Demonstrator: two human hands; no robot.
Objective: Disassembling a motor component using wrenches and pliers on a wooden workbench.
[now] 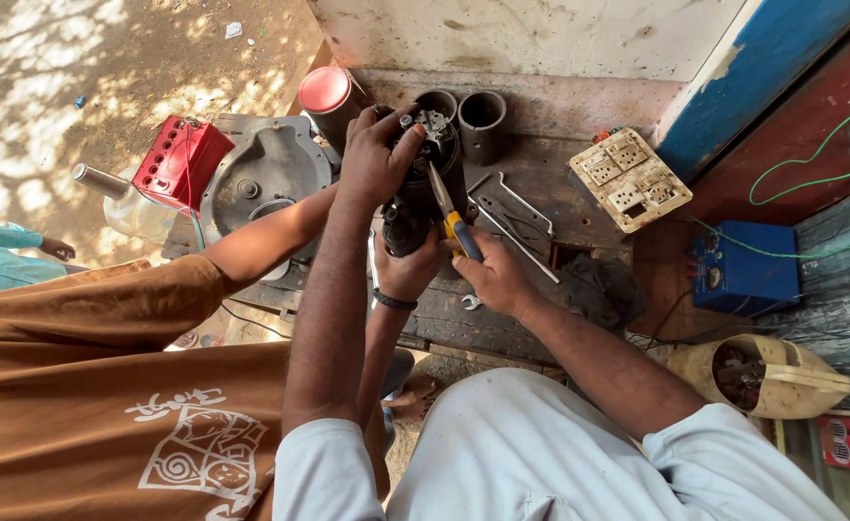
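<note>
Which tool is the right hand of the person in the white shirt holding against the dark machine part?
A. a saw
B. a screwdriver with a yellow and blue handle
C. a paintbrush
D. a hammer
B: the right hand grips a yellow and blue handle, and the screwdriver points its metal shaft up into the dark machine part.

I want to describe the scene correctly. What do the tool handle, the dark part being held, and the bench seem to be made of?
The handle looks like glossy plastic, yellow with blue. The dark part seems to be metal, dull black and greasy; its exact material is unclear. The bench appears to be worn, unpainted wood, with grey planks and stains.
</note>
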